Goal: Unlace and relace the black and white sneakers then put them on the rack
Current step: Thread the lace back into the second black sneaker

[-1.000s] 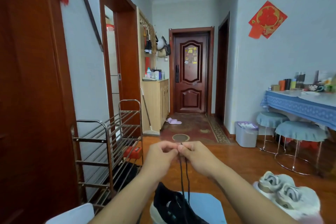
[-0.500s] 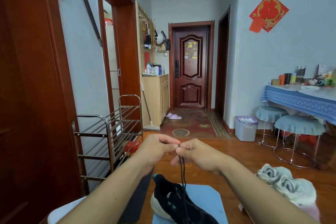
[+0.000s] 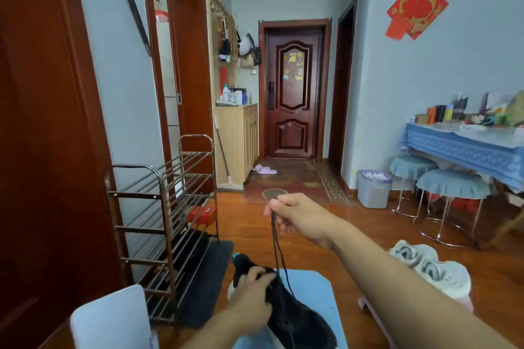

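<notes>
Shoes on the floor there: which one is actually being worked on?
The black sneaker with the white sole, on the light blue stool. The left hand grips it while the right hand pinches its black lace. The pale grey sneakers lie untouched.

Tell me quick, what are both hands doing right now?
Left hand: gripping the black sneaker.
Right hand: pinching the lace, pulled up taut.

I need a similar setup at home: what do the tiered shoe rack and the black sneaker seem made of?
The tiered shoe rack looks like chromed metal tubing: thin rods with bright glints. The black sneaker seems soft matte fabric, perhaps mesh, with a white sole.
</notes>
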A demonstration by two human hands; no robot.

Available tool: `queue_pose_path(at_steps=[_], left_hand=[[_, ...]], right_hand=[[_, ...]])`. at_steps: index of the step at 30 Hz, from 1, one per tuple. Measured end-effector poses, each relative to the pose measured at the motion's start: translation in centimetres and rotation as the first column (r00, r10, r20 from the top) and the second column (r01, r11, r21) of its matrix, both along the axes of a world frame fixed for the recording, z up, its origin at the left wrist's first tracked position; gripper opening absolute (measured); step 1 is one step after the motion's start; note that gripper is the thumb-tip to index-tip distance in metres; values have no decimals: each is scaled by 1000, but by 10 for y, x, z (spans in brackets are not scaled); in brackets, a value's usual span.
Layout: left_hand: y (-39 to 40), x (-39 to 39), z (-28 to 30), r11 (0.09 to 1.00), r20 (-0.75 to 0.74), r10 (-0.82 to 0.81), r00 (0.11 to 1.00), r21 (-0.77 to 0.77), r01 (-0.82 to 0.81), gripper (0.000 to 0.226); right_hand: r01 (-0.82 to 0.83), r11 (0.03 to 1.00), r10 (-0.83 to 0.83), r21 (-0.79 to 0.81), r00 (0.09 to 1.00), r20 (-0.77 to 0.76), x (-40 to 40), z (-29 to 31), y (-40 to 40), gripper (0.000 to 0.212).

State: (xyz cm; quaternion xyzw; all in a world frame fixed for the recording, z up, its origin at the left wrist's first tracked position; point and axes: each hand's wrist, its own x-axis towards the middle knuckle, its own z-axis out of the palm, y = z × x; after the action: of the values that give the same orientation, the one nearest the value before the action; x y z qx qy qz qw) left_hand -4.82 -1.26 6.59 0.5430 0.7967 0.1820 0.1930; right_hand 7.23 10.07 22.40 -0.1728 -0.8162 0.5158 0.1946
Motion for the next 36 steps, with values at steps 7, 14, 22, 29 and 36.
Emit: queue_pose_path(at_steps=[7,14,22,29,36], left_hand=[[0,-22,-8,1000,16,-13,1000,9,13,57],[3,-29,50,987,662,-97,743,159,-12,63],[-13,-24,52,934,758,-116,642,303,-189,33],[-23,2,24,982,684,-163,711,179,54,27],[-6,-10,51,968,399,-42,916,244,-62,27]], right_hand=[[-109,902,-156,-417,819,-552,8,49,9,26],[-116,850,-200,-514,831,-518,-8,43,8,27],[9,733,-451,-680,756,-475,-37,58,22,28],[107,754,-406,-648,851,-332,-44,33,34,30],[30,725,-251,-688,942,-223,-46,10,52,17]])
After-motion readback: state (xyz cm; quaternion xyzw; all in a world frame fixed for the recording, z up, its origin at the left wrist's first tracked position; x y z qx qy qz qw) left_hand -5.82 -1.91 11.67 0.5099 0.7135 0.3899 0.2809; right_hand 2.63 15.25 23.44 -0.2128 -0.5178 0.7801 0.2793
